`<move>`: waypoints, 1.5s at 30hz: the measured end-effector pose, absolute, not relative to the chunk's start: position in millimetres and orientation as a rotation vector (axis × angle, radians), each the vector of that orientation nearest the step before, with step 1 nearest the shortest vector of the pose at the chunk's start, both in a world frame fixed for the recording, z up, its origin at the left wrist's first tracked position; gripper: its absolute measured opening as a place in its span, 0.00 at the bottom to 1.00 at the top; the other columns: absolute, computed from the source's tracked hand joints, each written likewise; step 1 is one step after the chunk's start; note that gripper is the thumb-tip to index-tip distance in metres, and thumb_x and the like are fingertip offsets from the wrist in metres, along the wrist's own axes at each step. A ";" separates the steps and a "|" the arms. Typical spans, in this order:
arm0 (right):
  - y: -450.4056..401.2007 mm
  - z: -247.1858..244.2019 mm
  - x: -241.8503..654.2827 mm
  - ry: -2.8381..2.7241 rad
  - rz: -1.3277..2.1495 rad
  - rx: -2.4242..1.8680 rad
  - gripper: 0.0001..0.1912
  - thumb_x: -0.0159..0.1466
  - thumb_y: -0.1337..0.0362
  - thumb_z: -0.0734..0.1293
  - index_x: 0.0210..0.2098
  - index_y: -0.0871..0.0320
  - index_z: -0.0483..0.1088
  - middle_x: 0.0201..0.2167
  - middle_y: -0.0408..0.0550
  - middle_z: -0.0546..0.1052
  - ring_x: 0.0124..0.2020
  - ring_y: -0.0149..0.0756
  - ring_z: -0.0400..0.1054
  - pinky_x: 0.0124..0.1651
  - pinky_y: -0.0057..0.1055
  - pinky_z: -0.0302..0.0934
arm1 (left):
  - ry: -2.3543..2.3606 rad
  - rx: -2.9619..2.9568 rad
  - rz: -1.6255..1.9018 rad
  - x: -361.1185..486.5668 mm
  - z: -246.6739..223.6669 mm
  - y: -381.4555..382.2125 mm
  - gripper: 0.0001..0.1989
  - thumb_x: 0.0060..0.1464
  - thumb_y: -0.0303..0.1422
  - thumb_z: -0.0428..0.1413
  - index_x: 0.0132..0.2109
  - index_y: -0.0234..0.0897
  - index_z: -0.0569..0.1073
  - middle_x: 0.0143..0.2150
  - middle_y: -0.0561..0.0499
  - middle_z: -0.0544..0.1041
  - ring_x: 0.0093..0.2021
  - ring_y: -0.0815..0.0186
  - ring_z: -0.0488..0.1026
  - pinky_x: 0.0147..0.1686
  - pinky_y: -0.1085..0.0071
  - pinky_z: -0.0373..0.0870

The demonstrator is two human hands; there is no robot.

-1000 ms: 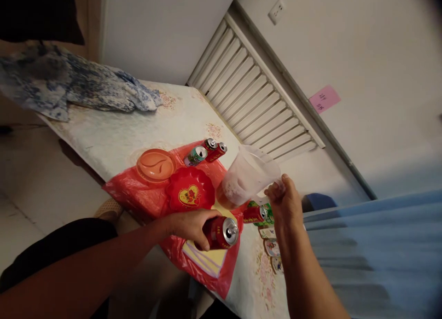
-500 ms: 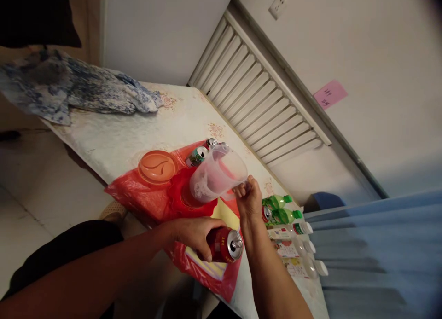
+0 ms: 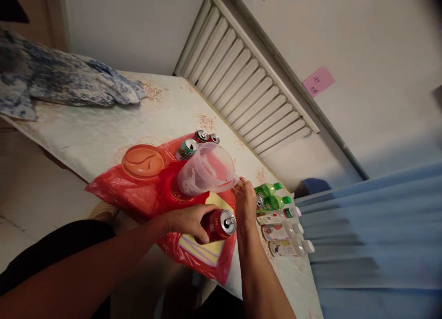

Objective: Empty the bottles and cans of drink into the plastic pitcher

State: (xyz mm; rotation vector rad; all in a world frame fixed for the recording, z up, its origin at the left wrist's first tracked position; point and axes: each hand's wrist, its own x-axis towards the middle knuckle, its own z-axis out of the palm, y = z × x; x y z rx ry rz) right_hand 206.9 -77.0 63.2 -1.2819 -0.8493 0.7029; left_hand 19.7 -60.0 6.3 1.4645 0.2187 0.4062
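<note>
My left hand (image 3: 193, 220) is wrapped round a red drink can (image 3: 219, 224), its opened top tilted toward me. My right hand (image 3: 244, 194) is closed at the handle side of a clear plastic pitcher (image 3: 196, 174), fingers partly hidden. Whitish foam clings inside the pitcher, which stands over a bright red piece with a wavy edge. An orange round lid (image 3: 144, 160) lies left of the pitcher. Just behind it stand a green can (image 3: 186, 148) and two more opened cans (image 3: 201, 136). A folded yellow striped cloth (image 3: 200, 250) lies under the held can.
Red plastic sheeting (image 3: 117, 190) covers part of the flowered tablecloth (image 3: 100, 130). Several bottles, some green (image 3: 276, 202), lie or stand at the right. A blue-white patterned cloth (image 3: 79, 82) rests at the far left. A radiator (image 3: 248, 79) and blue curtain (image 3: 362, 227) border the table.
The pitcher has gone from tilted to more upright, and its right hand has shifted slightly with it. The left hand still holds the can. The whole view has shifted.
</note>
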 end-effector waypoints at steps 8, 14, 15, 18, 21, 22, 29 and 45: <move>-161.9 33.7 215.2 -0.721 0.761 -1.323 0.25 0.55 0.54 0.75 0.48 0.58 0.71 0.40 0.50 0.80 0.40 0.38 0.75 0.46 0.35 0.67 | 0.304 1.367 0.450 31.0 10.9 -60.9 0.35 0.35 0.26 0.63 0.56 0.37 0.69 0.49 0.50 0.76 0.48 0.55 0.74 0.41 0.67 0.72; -191.7 24.4 196.4 -0.961 0.807 -1.403 0.32 0.53 0.57 0.77 0.56 0.54 0.70 0.55 0.53 0.76 0.54 0.47 0.71 0.55 0.42 0.66 | 0.271 1.381 0.531 45.9 -1.3 -61.2 0.36 0.36 0.26 0.62 0.57 0.37 0.68 0.53 0.48 0.75 0.54 0.54 0.72 0.51 0.64 0.70; -193.2 24.3 194.6 -1.000 0.798 -1.440 0.32 0.53 0.58 0.76 0.57 0.54 0.70 0.55 0.52 0.76 0.55 0.47 0.71 0.56 0.42 0.66 | 0.273 1.384 0.510 48.2 -2.7 -62.1 0.36 0.36 0.26 0.62 0.57 0.37 0.68 0.53 0.48 0.76 0.52 0.55 0.73 0.49 0.64 0.71; -195.8 24.6 193.4 -1.069 0.746 -1.572 0.32 0.53 0.59 0.76 0.56 0.55 0.71 0.52 0.50 0.78 0.53 0.48 0.72 0.58 0.43 0.65 | 0.281 1.381 0.435 54.4 -5.2 -65.5 0.36 0.35 0.26 0.62 0.57 0.37 0.68 0.51 0.47 0.76 0.47 0.56 0.74 0.39 0.68 0.73; -198.4 24.9 195.7 -1.058 0.684 -1.693 0.31 0.48 0.60 0.78 0.51 0.57 0.73 0.47 0.49 0.80 0.49 0.48 0.74 0.55 0.41 0.66 | 0.257 1.415 0.425 59.6 -7.0 -68.6 0.37 0.34 0.27 0.62 0.57 0.37 0.69 0.53 0.46 0.74 0.46 0.56 0.74 0.35 0.70 0.73; -199.2 25.1 196.4 -1.045 0.670 -1.714 0.31 0.47 0.61 0.78 0.50 0.57 0.74 0.46 0.49 0.81 0.48 0.48 0.74 0.54 0.41 0.67 | 0.247 1.438 0.424 61.3 -7.6 -69.5 0.36 0.35 0.27 0.62 0.56 0.37 0.69 0.53 0.46 0.75 0.46 0.56 0.74 0.35 0.70 0.73; -206.0 27.3 203.1 -1.004 0.587 -1.721 0.25 0.44 0.64 0.76 0.44 0.56 0.76 0.39 0.45 0.82 0.40 0.45 0.76 0.46 0.36 0.71 | 0.161 1.497 0.402 78.4 -16.6 -77.8 0.39 0.38 0.27 0.61 0.61 0.40 0.65 0.57 0.48 0.74 0.55 0.53 0.71 0.54 0.61 0.70; -185.8 -11.6 346.3 -0.466 -0.106 -1.875 0.23 0.44 0.54 0.76 0.35 0.60 0.73 0.32 0.48 0.79 0.32 0.41 0.71 0.38 0.34 0.65 | 0.192 1.448 0.188 81.9 -27.2 -76.6 0.37 0.46 0.48 0.62 0.60 0.37 0.63 0.58 0.41 0.73 0.59 0.52 0.69 0.60 0.60 0.63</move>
